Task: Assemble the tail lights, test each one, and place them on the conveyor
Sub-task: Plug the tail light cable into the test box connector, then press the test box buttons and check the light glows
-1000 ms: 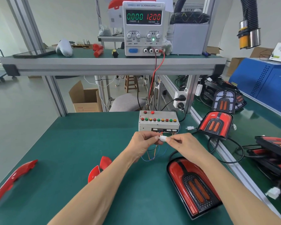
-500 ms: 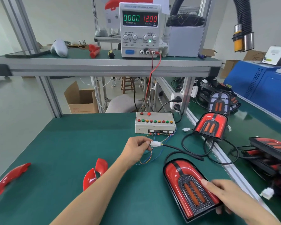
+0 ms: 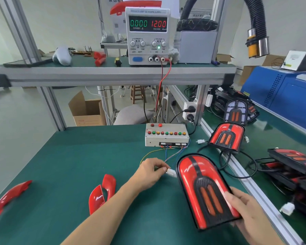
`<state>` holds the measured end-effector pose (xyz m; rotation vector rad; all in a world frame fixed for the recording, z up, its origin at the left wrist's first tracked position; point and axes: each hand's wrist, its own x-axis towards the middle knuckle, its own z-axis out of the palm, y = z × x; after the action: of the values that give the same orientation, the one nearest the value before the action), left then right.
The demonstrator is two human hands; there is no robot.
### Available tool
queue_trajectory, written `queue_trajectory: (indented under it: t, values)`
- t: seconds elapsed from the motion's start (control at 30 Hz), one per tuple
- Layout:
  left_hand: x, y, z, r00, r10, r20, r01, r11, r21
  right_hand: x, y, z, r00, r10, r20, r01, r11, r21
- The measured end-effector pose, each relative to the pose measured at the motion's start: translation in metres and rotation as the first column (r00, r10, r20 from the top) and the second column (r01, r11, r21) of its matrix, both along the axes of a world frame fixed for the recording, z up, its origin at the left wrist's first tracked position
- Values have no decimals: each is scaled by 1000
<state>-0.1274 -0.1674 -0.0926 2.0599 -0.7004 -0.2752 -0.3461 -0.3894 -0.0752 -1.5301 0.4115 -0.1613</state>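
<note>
My right hand (image 3: 249,211) grips the near end of a red and black tail light (image 3: 198,177) and holds it tilted up off the green bench (image 3: 78,165). My left hand (image 3: 148,172) pinches a white connector (image 3: 171,172) just left of the light; thin coloured wires run from it to the grey test box (image 3: 166,137) with its row of coloured buttons. The power supply (image 3: 147,35) on the shelf reads 0.000 and 12.00. The light's lamps look unlit.
Red plastic shells lie on the bench: a pair (image 3: 102,193) near my left arm and one (image 3: 9,197) at the far left. Another tail light (image 3: 226,137) leans on the bench's right rail with a black cable. More lights (image 3: 293,167) are stacked on the right-hand conveyor.
My right hand let go of the connector, moved down to the tail light and lifted its near end. My left hand kept hold of the connector and drew it nearer.
</note>
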Motion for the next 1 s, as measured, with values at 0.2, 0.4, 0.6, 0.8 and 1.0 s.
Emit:
queue_trajectory:
  t: [0.2,0.4,0.6,0.8,1.0]
  values:
    - [3,9,14,991,-131,-8,131,974,183,33,13,-6,993,-106,-58,109,993,51]
    - [28,1,26,928,244,281,-264,964,35,41,22,-19,986,-146,-85,143,989,-38]
    - [62,-21,27,840,149,522,-307,923,231,41,29,-28,979,-202,-14,196,964,-180]
    - [71,-44,23,886,58,459,-284,852,440,42,31,-33,969,-247,-16,239,951,-195]
    - [72,-53,15,880,160,448,-360,840,407,41,31,-33,968,-249,-30,238,951,-197]
